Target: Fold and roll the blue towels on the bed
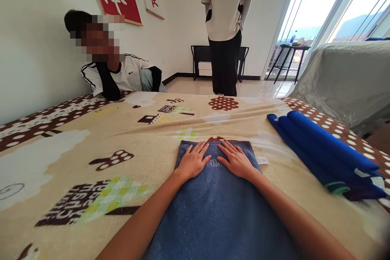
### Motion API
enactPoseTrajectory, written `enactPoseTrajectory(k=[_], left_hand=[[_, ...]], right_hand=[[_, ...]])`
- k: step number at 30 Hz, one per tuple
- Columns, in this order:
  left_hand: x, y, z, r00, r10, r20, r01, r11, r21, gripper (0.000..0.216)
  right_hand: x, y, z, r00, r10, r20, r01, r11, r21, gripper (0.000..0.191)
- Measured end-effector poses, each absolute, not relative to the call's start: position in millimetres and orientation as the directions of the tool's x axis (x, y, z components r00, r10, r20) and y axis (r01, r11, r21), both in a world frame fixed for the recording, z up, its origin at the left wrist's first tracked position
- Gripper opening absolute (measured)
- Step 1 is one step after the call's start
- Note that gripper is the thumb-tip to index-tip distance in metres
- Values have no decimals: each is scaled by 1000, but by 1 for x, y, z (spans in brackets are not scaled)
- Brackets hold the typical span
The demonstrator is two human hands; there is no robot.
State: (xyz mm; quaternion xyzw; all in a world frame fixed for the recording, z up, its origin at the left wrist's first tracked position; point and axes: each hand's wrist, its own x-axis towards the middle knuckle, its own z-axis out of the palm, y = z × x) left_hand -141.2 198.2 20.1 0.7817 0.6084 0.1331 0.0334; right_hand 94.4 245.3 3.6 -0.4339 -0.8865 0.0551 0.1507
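A dark blue-grey towel (217, 207) lies spread flat in front of me, its near end running out of the bottom of the view. Near its far edge is some light stitched lettering, upside down to me, and a white label sticks out on the right. My left hand (195, 159) rests palm down on the far left part of the towel, fingers stretched out. On the far right part, my right hand (237, 159) lies flat in the same way. Neither hand grips anything.
Under the towel is a patterned cream blanket (128, 130). Rolled bright blue cloths (319, 150) lie at the right. A person (122, 75) leans on the blanket's far left edge; another person (225, 28) stands beyond it. A covered piece of furniture (350, 77) and a stool (291, 50) are at the right.
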Motion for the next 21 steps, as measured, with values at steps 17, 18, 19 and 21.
enactPoseTrajectory(k=[17,18,19,21], left_hand=[[-112,0,29,571,767,294,821,-534,-201,68],[-118,-14,23,573,752,326,820,-516,-249,69],[-127,-23,17,555,750,361,831,-482,-277,67],[-146,-36,6,504,753,424,862,-407,-302,63]], right_hand=[[148,63,19,-821,539,187,516,842,-160,75],[157,52,15,-822,523,226,507,852,-128,79],[167,45,13,-809,522,268,517,851,-97,82],[187,38,10,-776,532,338,553,832,-42,86]])
